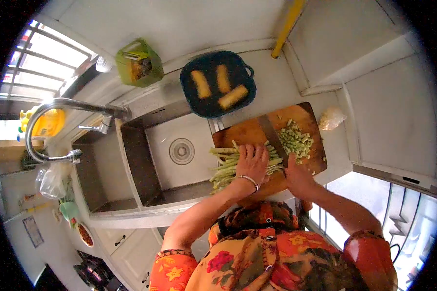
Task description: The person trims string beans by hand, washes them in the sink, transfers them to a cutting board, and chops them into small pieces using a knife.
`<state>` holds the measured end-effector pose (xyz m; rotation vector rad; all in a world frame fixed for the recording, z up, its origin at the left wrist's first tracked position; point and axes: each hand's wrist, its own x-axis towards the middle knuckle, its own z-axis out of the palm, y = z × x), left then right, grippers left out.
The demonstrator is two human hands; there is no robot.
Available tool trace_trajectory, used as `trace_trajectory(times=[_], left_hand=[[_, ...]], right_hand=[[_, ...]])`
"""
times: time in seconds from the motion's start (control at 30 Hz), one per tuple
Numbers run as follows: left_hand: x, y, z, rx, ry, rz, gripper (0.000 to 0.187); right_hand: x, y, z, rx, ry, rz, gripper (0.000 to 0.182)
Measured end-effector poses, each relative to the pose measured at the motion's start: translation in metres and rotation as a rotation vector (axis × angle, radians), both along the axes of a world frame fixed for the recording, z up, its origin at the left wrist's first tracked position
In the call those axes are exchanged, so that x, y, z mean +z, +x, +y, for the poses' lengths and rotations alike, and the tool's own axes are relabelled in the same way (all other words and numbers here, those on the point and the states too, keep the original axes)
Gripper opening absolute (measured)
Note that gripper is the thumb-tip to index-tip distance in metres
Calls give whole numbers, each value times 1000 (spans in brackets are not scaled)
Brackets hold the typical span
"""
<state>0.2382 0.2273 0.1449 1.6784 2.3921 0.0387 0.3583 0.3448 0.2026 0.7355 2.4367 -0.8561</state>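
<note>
My left hand [251, 164], with a bracelet at its wrist, presses down over a bundle of long green vegetable stalks [223, 169], fingers curled on them. The stalks lie across a wooden cutting board [240, 135], their left ends reaching past its edge towards the sink. My right hand [299, 177] is closed around the handle of a kitchen knife [273, 135]. The wide blade stands at the right end of the bundle, close to my left fingertips. Right of the blade lies a heap of small chopped green pieces [296, 139]. The knife handle is mostly hidden by my hand.
Left of the board is a double sink [162, 133] with a curved faucet [58, 103]. A dark blue basin [206, 107] with three yellowish pieces stands behind the board. Further back are a green container [155, 68] and, at right, a small plastic bag [332, 118].
</note>
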Motion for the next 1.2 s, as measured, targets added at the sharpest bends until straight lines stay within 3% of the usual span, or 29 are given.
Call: trace_trajectory(times=[0.1,0.2,0.27,0.4,0.47,0.6,0.77,0.8,0.87,1.0,1.07,1.2], left_hand=[[-4,5,-4,-42,-34,-47,89],[-5,4,-1,-5,105,27,80],[-6,7,-4,6,119,7,80],[-12,12,-7,15,128,56,81],[-11,12,-4,-5,82,51,80],[-12,10,-2,-5,57,50,78],[-3,10,-1,-9,-57,60,75],[-3,9,0,-8,-60,51,75],[-5,9,-1,-10,-58,17,74],[-5,4,3,-21,-137,-82,82],[-10,6,1,-49,-68,17,82],[-6,6,1,4,-29,-67,81]], right_hand=[[-12,8,-12,-39,220,-99,41],[1,2,-7,-98,116,16,48],[3,3,-8,-117,136,-62,40],[29,9,-7,-180,132,35,31],[48,12,-6,-93,68,-112,56],[56,19,-14,-32,118,-138,52],[51,8,-11,-11,23,-225,62],[45,10,-10,-10,21,-234,62],[24,16,-10,98,170,28,26],[-1,-6,-4,70,71,-12,33],[-5,-10,-6,-57,98,-138,39],[-6,-9,-10,-121,148,-105,41]])
